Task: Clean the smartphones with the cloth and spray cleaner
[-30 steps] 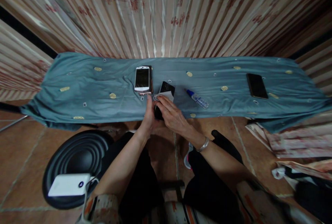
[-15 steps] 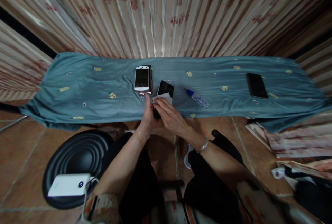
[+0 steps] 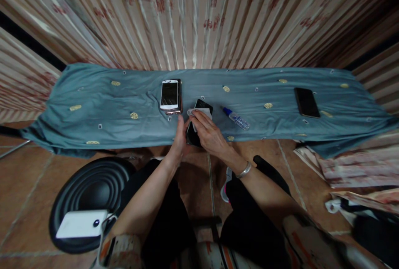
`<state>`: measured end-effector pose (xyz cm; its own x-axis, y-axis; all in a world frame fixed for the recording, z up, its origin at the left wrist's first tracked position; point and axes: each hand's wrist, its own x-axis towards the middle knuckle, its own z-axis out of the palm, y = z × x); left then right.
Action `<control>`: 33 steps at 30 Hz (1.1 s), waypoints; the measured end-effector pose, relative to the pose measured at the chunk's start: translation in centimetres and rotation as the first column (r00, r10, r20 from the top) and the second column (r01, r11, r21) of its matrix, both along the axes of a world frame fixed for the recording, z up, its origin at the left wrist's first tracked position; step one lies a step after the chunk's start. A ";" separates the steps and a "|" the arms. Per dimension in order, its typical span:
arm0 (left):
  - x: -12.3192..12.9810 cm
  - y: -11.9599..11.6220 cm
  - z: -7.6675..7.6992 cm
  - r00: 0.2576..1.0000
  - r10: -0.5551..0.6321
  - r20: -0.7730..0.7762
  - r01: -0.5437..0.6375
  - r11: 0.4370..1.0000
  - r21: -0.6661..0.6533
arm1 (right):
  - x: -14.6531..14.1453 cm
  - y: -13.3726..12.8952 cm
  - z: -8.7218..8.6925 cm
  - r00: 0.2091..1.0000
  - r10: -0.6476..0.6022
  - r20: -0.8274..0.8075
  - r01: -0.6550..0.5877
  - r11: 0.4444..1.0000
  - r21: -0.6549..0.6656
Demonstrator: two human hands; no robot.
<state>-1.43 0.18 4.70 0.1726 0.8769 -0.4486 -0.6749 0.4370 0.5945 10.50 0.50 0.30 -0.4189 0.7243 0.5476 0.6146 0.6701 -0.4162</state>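
A black smartphone (image 3: 193, 136) lies tilted between my hands at the near edge of the cloth-covered bench. My left hand (image 3: 178, 139) grips its left side, thumb pointing up; the other fingers are hidden beneath it. My right hand (image 3: 212, 136) presses a white cloth or tissue (image 3: 204, 112) flat on the phone's screen with its fingers together. Just beyond my left hand sits a stack of phones, topped by a white smartphone (image 3: 170, 94). To the right of my right hand lies a clear bottle with a blue cap (image 3: 238, 119).
Another dark smartphone (image 3: 307, 102) rests on the right of the blue-green cloth (image 3: 131, 94). Pleated curtains (image 3: 193, 19) hang behind the bench. On the floor at left, a round black stool (image 3: 90, 177) carries a white power bank (image 3: 81, 223) with a cable.
My right hand has slid the white cloth up and to the right over the phone, baring more of its lower screen. The phone has shifted slightly right.
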 end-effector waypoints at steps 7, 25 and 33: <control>0.1 -0.2 -0.8 0.996 -0.057 0.064 0.054 0.998 0.035 | 1.0 0.9 -0.1 0.998 -0.062 -0.016 0.061 0.998 -0.027; -0.1 -0.4 -0.7 0.992 -0.083 0.093 0.079 0.995 0.053 | 2.0 1.7 -0.2 0.987 -0.156 -0.034 0.156 0.988 -0.012; -0.3 -0.1 -0.5 0.997 -0.034 0.068 0.032 0.999 0.028 | 1.2 0.9 -0.2 0.993 -0.119 -0.025 0.118 0.991 -0.060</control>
<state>-1.77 0.06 4.22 0.2311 0.8820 -0.4107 -0.7002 0.4439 0.5592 11.69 1.41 0.06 -0.3134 0.7991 0.5131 0.6757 0.5673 -0.4708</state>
